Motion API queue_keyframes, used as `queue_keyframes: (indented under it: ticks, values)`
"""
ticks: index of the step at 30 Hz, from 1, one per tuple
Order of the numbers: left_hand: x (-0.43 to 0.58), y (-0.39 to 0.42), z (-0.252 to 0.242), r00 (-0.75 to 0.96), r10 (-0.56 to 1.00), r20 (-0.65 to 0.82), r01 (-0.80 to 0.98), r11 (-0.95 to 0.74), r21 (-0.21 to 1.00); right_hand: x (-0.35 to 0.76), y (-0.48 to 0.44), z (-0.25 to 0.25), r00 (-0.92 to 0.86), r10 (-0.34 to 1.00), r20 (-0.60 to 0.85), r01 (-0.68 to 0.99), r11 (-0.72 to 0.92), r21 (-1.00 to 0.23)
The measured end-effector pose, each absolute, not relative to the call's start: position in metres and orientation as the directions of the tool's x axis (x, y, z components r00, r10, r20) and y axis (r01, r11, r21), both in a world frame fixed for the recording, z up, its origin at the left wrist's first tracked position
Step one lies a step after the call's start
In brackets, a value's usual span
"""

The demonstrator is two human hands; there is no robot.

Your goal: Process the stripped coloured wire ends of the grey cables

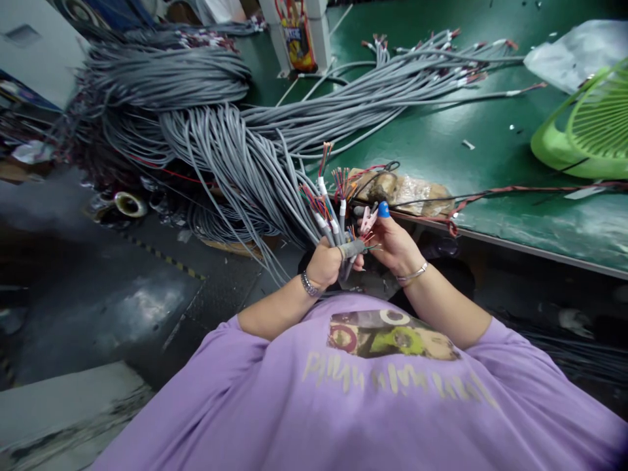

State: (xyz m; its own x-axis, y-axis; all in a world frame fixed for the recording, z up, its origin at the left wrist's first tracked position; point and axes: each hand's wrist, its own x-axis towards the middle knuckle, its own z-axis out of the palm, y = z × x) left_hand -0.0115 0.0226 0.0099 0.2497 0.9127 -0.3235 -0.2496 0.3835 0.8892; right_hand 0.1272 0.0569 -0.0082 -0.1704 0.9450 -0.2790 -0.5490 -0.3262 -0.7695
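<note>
My left hand (324,265) is closed around a grey cable, and its thumb wears a grey wrapping (351,248). Coloured wire ends (371,243) stick out just past that thumb. My right hand (400,247) curls in close beside them, with a blue finger cover (383,209) on one fingertip. A pink clip (367,221) shows at its fingers, which are bent; what they grip is partly hidden. Several grey cables with white bands (335,226) and fanned, stripped coloured wires (342,180) stand upright right behind my hands.
A large pile of grey cables (216,131) hangs over the left edge of the green table (461,137). A taped brown block (412,194) lies at the near edge. To the right are a green fan (583,124) and a plastic bag (579,55). Red-black cords (510,190) cross the tabletop.
</note>
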Motion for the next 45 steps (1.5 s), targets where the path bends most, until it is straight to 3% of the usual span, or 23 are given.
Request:
queue_keyframes:
  ticks: [8, 15, 20, 30, 37, 45]
  values:
    - [-0.010, 0.024, 0.004, 0.263, 0.910, -0.322, -0.223, 0.382, 0.897, 0.124, 0.059, -0.010, -0.151, 0.943, -0.295, -0.625, -0.323, -0.711]
    - [-0.013, 0.021, 0.006, 0.273, 0.909, -0.314, -0.243, 0.381, 0.892, 0.128, 0.055, -0.011, -0.257, 0.911, -0.324, -0.705, -0.406, -0.582]
    - [-0.017, 0.012, 0.008, 0.275, 0.923, -0.270, -0.259, 0.341, 0.904, 0.134, 0.053, -0.011, -0.323, 0.894, -0.310, -0.678, -0.447, -0.583]
    - [-0.007, 0.016, 0.005, 0.178, 0.955, -0.237, -0.321, 0.284, 0.904, 0.124, 0.053, -0.015, -0.191, 0.938, -0.288, -0.716, -0.334, -0.613]
    - [-0.005, 0.017, 0.003, 0.141, 0.955, -0.261, -0.270, 0.291, 0.918, 0.119, 0.059, -0.016, -0.422, 0.873, -0.245, -0.675, -0.483, -0.557]
    - [-0.004, 0.017, 0.000, 0.142, 0.952, -0.273, -0.254, 0.301, 0.919, 0.117, 0.061, -0.023, -0.291, 0.934, -0.206, -0.781, -0.356, -0.513]
